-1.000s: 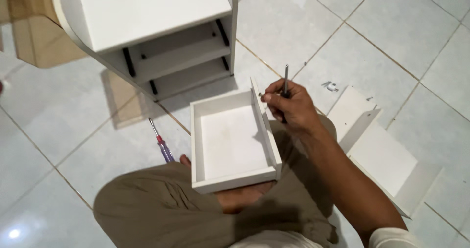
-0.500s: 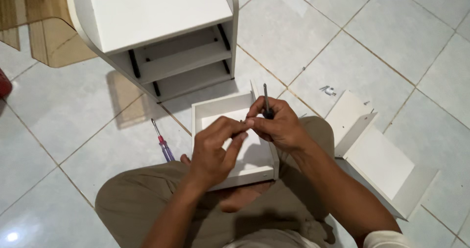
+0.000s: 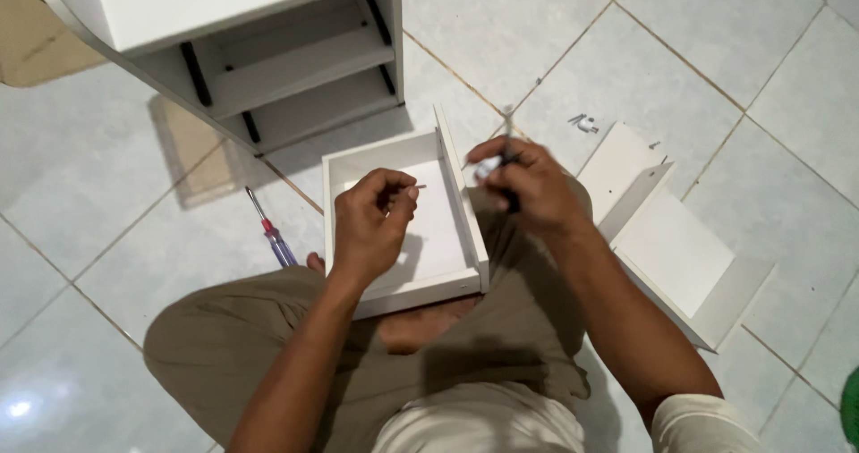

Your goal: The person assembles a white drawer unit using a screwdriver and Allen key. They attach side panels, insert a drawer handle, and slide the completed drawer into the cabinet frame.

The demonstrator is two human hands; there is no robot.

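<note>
— Where was the drawer (image 3: 407, 229)?
— On the lap, before the cabinet (image 3: 242, 33).
— The hands?
— Left hand (image 3: 374, 220) pinched a screw (image 3: 417, 186); right hand (image 3: 528, 185) gripped a screwdriver (image 3: 507, 162).

One head-worn camera looks steeply down from above the seated person, close over the lap and both forearms, facing the tiled floor (image 3: 698, 42); the white cabinet (image 3: 224, 24) lies far left, cropped.
</note>
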